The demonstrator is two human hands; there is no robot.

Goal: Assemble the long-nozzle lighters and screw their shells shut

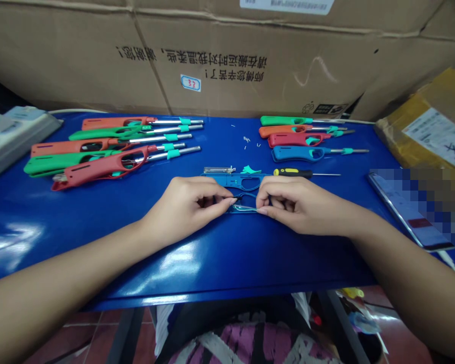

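My left hand (197,205) is closed in a pinch on a small black part (236,198) at its fingertips. From there a pale thin wire (246,208) runs to my right hand (298,205), whose thumb and fingers are pinched at its other end. Beneath them lies one blue lighter shell half (249,194), partly hidden by my fingers. Just beyond is another blue shell half (227,180) with a trigger opening. A clear fuel tank (217,170) and a teal trigger piece (251,170) sit behind it.
Several lighters (106,164) lie at the left, with more lighters (296,153) at the back right. A yellow-black screwdriver (292,173) is behind my right hand. Small screws (246,139) are scattered mid-table. A phone (405,212), a power strip (18,131) and a cardboard box (220,96) border the space.
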